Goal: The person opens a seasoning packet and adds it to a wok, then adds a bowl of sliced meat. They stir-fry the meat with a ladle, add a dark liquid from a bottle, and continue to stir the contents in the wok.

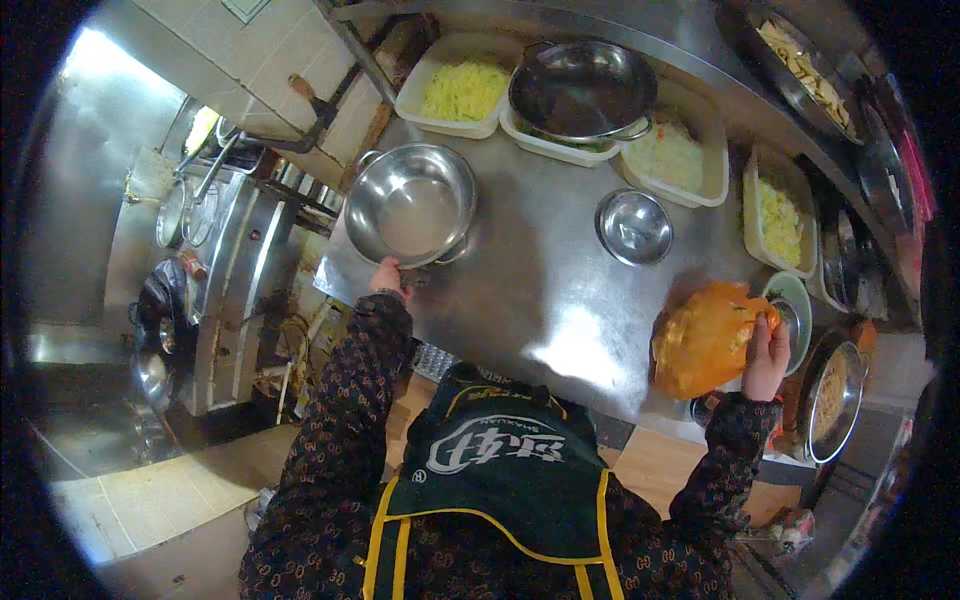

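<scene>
My left hand (391, 278) grips the near rim of a wide stainless-steel basin (412, 202) with loop handles, standing at the left of the steel worktop (517, 255). The basin's inside shows bare metal. At the right, my right hand (768, 356) holds an orange plastic bag (701, 341) by its top; the bag looks full, but its contents cannot be made out. Behind the bag stands a pale green bowl (802, 322), partly hidden. A small steel bowl (635, 226) sits between the basin and the bag, touched by neither hand.
Along the back stand plastic tubs of shredded vegetables (465, 90), one under a large dark steel pan (583, 88). Another vegetable tub (780, 217) is at the right, near a round pan of brownish food (832, 401). A steel shelf edge (697, 52) curves overhead. Stove equipment (240, 300) stands left.
</scene>
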